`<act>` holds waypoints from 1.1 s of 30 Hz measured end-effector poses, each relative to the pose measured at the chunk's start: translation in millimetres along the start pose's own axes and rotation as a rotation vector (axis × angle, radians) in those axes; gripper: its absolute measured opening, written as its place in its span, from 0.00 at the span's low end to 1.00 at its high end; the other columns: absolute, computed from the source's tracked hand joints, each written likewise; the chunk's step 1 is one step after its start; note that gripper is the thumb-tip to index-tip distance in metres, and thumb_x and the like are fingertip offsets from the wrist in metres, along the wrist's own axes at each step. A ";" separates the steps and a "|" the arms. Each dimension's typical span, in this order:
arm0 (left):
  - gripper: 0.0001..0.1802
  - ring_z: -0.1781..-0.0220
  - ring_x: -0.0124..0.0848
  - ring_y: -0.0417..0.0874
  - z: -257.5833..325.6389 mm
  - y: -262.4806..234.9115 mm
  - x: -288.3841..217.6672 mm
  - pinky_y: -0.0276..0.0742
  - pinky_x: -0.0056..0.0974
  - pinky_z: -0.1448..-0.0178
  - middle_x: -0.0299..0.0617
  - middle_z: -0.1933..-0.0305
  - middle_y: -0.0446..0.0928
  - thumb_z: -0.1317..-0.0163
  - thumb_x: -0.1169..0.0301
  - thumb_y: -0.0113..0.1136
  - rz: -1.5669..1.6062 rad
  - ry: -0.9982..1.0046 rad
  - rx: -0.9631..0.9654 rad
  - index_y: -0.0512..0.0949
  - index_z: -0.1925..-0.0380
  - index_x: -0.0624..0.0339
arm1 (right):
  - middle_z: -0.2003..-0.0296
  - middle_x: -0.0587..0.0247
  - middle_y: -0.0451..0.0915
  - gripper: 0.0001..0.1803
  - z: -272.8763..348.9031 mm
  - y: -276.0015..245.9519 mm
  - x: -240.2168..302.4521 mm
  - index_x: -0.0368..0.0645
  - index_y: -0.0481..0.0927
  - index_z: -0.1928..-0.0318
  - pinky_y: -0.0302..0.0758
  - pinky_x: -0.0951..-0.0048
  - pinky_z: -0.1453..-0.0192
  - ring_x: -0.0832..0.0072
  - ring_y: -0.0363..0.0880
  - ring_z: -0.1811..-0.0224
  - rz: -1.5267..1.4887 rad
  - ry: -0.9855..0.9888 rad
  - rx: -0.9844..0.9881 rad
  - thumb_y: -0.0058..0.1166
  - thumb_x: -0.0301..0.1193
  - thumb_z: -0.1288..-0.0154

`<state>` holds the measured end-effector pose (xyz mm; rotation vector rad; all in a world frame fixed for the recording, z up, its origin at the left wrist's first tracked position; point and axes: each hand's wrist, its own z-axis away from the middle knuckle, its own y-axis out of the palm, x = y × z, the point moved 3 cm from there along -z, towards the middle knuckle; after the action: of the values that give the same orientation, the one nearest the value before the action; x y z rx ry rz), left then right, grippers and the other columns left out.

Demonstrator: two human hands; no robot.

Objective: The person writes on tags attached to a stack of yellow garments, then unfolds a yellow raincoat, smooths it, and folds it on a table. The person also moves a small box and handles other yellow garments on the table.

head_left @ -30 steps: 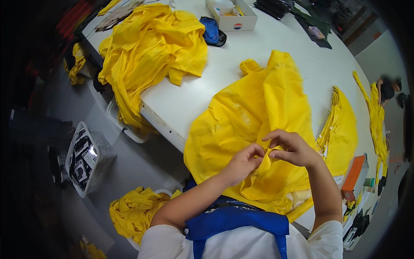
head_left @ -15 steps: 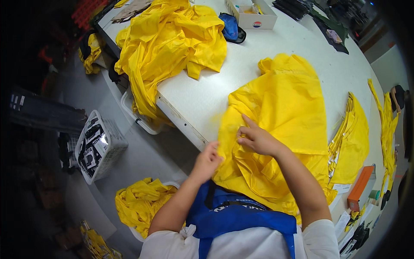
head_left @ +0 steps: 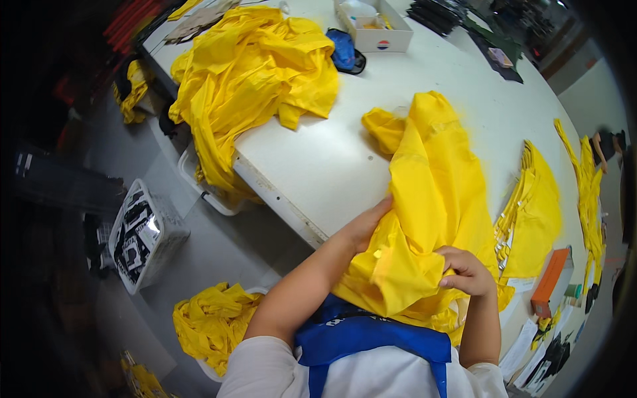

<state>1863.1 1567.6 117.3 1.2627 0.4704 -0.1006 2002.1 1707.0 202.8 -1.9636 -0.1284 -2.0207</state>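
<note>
A large piece of thin yellow fabric (head_left: 438, 166), which looks like a garment, lies bunched over the table's near edge and against my blue apron (head_left: 371, 341). My left hand (head_left: 369, 224) is at its left side, closed on a fold; the cloth hides most of those fingers. On the right, my right hand (head_left: 468, 270) pinches a gathered part between thumb and bent fingers. Between the hands the fabric stands up in loose folds, and its far end spreads on the white table (head_left: 318, 166).
A big yellow fabric heap (head_left: 259, 73) hangs over the table's left corner. Stacked yellow pieces (head_left: 534, 212) and an orange box (head_left: 551, 282) lie right. At the back are a blue pouch (head_left: 344, 50) and a white carton (head_left: 381, 40). Baskets (head_left: 169, 242) stand on the floor.
My left hand has moved right and up onto the fabric, and my right hand has moved right and down, now pinching it. The fabric is drawn together into a narrower bunch.
</note>
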 end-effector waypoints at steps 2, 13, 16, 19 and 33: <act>0.21 0.41 0.32 0.75 -19.9 11.6 -14.2 0.75 0.36 0.41 0.43 0.43 0.75 0.29 0.64 0.48 -0.161 0.156 -0.012 0.67 0.40 0.59 | 0.53 0.55 0.77 0.04 18.5 5.8 -1.4 0.40 0.77 0.67 0.68 0.74 0.47 0.67 0.74 0.53 -0.024 0.123 -0.037 0.57 0.27 0.39; 0.23 0.41 0.37 0.74 83.4 -22.0 -195.0 0.72 0.41 0.39 0.43 0.41 0.72 0.27 0.60 0.44 -0.374 1.037 -0.580 0.62 0.36 0.58 | 0.64 0.71 0.70 0.08 274.3 -172.5 60.6 0.43 0.74 0.52 0.68 0.78 0.50 0.81 0.70 0.59 0.229 -0.074 -1.436 0.44 0.30 0.27; 0.26 0.38 0.38 0.73 105.5 -86.9 -124.6 0.71 0.42 0.38 0.42 0.39 0.71 0.27 0.54 0.42 -0.205 0.460 -0.547 0.62 0.36 0.57 | 0.67 0.67 0.70 0.08 211.7 -170.2 103.2 0.40 0.73 0.58 0.69 0.72 0.49 0.74 0.73 0.63 0.535 -0.312 -1.078 0.41 0.30 0.26; 0.22 0.45 0.34 0.78 141.1 -108.7 -84.1 0.76 0.41 0.44 0.41 0.41 0.74 0.28 0.59 0.46 -0.363 0.148 -0.697 0.65 0.39 0.59 | 0.64 0.61 0.72 0.07 88.5 -115.4 83.8 0.40 0.74 0.61 0.69 0.71 0.50 0.69 0.72 0.60 0.411 -0.139 -0.526 0.48 0.31 0.31; 0.34 0.59 0.37 0.80 134.6 -49.6 -52.6 0.77 0.34 0.55 0.49 0.48 0.68 0.47 0.85 0.58 -1.378 0.823 -0.859 0.61 0.40 0.56 | 0.59 0.57 0.79 0.06 -146.8 103.1 -52.4 0.39 0.78 0.63 0.72 0.73 0.52 0.65 0.77 0.57 0.133 0.022 -0.247 0.59 0.26 0.39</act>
<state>1837.9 1417.1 123.7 -0.1064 1.8119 -0.4774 1891.4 1576.6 127.5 -2.0303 0.2616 -2.0524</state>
